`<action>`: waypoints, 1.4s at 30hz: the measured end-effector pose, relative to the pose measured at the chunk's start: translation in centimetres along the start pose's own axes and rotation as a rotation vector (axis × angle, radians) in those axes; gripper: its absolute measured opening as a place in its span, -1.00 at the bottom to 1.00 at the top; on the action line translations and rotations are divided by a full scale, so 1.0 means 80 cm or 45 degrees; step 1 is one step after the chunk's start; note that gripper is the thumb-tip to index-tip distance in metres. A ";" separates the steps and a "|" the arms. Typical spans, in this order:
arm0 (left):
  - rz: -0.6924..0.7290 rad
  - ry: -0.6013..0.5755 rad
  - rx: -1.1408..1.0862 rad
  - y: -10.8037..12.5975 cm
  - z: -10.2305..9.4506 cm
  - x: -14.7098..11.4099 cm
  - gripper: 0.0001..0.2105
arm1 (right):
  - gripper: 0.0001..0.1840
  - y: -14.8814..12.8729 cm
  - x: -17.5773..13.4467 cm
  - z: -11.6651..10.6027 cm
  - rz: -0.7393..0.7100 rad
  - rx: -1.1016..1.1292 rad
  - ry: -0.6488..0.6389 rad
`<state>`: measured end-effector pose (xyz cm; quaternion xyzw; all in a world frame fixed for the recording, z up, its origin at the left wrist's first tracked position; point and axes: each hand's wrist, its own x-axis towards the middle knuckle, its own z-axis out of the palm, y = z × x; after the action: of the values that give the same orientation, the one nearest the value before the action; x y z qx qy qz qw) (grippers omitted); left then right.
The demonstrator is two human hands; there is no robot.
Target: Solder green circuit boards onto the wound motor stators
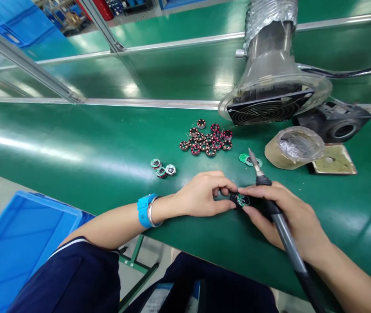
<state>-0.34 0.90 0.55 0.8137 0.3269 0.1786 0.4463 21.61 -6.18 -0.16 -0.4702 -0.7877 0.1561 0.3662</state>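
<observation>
My left hand (210,195) is closed, thumb and fingers pinching a small round circuit board (243,200) on a dark piece at its left edge. My right hand (289,213) has a soldering iron (283,230) lying across it, tip pointing up and away from the board. Its thumb and forefinger reach to the board's right side. Beyond the hands lies a cluster of copper-wound motor stators (208,139). Left of them sit a few stators topped with boards (161,171). Loose green circuit boards (244,158) rest behind the iron's tip.
A clear fume hood with a fan grille (270,108) hangs at the back right. Below it stand a tape-wrapped cup (283,152), a black iron holder (338,124) and a sponge tray (335,160). A blue crate (25,243) is at the left, beside the table edge.
</observation>
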 end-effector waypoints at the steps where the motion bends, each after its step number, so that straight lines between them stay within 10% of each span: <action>1: -0.010 0.015 -0.025 -0.001 0.002 0.000 -0.78 | -0.64 -0.001 0.001 0.002 -0.014 0.016 -0.020; 42: 0.019 0.061 -0.261 -0.007 0.011 0.002 -0.90 | -0.60 0.003 0.002 0.008 -0.157 -0.042 0.073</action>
<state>0.06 0.71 -0.39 0.7617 0.3114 0.2339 0.5178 21.25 -5.83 -0.65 -0.4311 -0.8068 0.1066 0.3897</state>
